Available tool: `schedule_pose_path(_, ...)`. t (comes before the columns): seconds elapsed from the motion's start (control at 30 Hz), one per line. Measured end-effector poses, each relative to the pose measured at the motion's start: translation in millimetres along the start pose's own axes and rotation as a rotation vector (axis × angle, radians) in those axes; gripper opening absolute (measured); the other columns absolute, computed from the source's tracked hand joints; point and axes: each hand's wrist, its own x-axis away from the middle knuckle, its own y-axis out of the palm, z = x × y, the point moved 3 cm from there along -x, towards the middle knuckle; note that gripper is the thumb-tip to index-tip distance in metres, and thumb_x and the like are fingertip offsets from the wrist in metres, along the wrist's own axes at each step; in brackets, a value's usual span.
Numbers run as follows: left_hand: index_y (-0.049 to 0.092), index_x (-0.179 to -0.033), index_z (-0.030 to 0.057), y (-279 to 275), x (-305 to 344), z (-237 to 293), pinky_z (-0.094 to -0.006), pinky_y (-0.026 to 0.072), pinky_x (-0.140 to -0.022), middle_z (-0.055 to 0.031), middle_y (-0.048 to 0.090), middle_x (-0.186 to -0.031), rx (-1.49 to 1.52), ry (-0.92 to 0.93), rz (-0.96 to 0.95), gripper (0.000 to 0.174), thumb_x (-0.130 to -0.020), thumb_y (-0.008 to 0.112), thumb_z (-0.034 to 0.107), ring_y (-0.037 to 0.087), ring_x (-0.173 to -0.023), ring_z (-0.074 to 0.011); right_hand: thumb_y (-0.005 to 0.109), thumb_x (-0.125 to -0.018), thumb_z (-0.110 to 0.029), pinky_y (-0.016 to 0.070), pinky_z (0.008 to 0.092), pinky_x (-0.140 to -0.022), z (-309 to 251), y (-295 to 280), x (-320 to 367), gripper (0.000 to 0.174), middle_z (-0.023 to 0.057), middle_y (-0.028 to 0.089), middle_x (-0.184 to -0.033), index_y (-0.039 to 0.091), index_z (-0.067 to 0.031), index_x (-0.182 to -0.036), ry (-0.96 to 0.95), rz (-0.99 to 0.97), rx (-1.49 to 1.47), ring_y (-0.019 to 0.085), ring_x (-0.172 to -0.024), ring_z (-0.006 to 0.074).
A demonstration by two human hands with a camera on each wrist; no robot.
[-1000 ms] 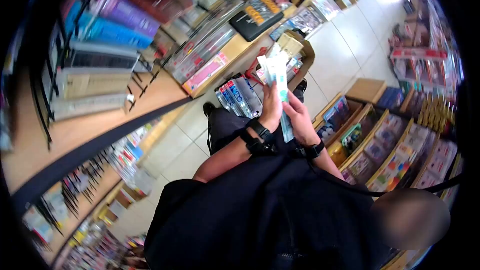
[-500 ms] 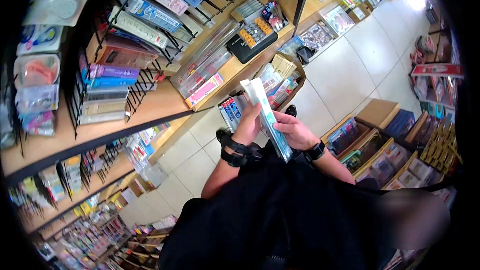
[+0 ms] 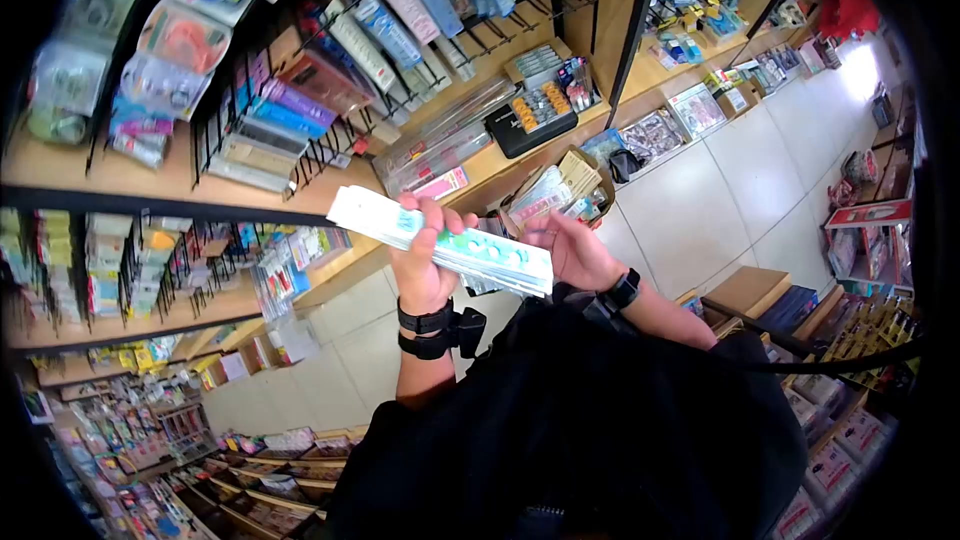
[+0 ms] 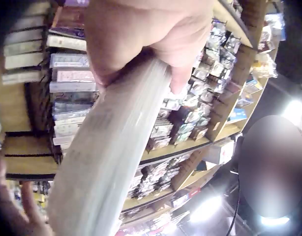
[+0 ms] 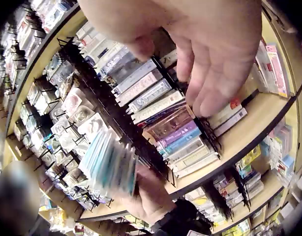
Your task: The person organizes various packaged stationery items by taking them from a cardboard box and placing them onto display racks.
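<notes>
In the head view my left hand (image 3: pixel 425 260) grips a stack of long, flat, white and teal packages (image 3: pixel 480 255), its fingers curled over the upper edge. The left wrist view shows the stack (image 4: pixel 111 142) from behind, held between the thumb and fingers of my left hand (image 4: pixel 151 39). To the right of the stack, my right hand (image 3: pixel 578 250) is held with loosely bent fingers and nothing in them. In the right wrist view the stack (image 5: pixel 109 164) looks fanned at its edges, apart from my right hand (image 5: pixel 190 54).
Hooks with packaged goods (image 3: pixel 290 110) line the wooden shelf (image 3: pixel 130 165) at upper left. A black case (image 3: pixel 530 130) lies on a lower ledge. Below it, a cardboard box (image 3: pixel 600 190) of packages stands on the tiled floor (image 3: pixel 700 180). Bins (image 3: pixel 750 290) stand at right.
The stack has turned from steep to nearly level and moved left with my left hand. My right hand has let go of it. The view has shifted, with more shelf showing.
</notes>
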Motion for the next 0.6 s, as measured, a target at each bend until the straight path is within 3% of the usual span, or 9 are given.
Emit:
schedule_pose_path(0.13,0.044,-0.109,0.0146,12,25,15,-0.0405,0.0462,-0.086,-0.0009,0.05,-0.085,-0.064,0.167,-0.04,0.043,-0.077,0.071,0.014,0.053,-0.08,-0.0171,0.037,-0.093,-0.048,0.0462,0.0383,-0.086,15,36,-1,0.049,0.0132,0.063,-0.103,0.055,-0.0044,-0.108,-0.024,0.037,-0.081,0.06,-0.097,0.0268)
schedule_pose_path(0.2,0.043,-0.107,0.0146,15,41,0,-0.0404,0.0454,-0.084,-0.0016,0.05,-0.082,-0.102,0.164,-0.006,0.044,-0.076,0.073,0.015,0.054,-0.08,-0.0194,0.04,-0.091,-0.049,0.0463,0.0385,-0.088,25,72,12,0.052,0.0162,0.062,-0.103,0.058,-0.0009,-0.104,-0.051,0.082,-0.119,0.06,-0.096,0.0287)
schedule_pose_path(0.5,0.04,-0.106,0.0105,3,82,23,-0.0408,0.0493,-0.076,-0.0033,0.05,-0.079,0.072,0.165,-0.093,0.042,-0.077,0.071,0.014,0.056,-0.075,-0.0209,0.04,-0.092,-0.047,0.0477,0.0355,-0.085,70,93,38,0.051,0.016,0.063,-0.103,0.059,-0.0005,-0.099,-0.041,0.053,0.069,0.062,-0.092,0.027)
schedule_pose_path(0.57,0.04,-0.107,0.0086,5,87,26,-0.0419,0.0514,-0.075,-0.0051,0.052,-0.08,0.03,0.236,-0.014,0.043,-0.077,0.071,0.013,0.059,-0.077,-0.0235,0.039,-0.092,-0.048,0.0489,0.0361,-0.081,69,98,44,0.049,0.0139,0.063,-0.102,0.059,-0.0037,-0.098,-0.067,0.055,0.075,0.062,-0.089,0.0262)
schedule_pose_path(0.6,0.04,-0.107,0.007,8,88,21,-0.0422,0.0526,-0.075,-0.007,0.053,-0.082,-0.082,0.267,-0.045,0.044,-0.077,0.07,0.012,0.061,-0.078,-0.026,0.04,-0.092,-0.046,0.0506,0.0349,-0.072,68,106,49,0.045,0.0117,0.063,-0.099,0.057,-0.0058,-0.101,-0.057,0.065,0.124,0.062,-0.085,0.0245)
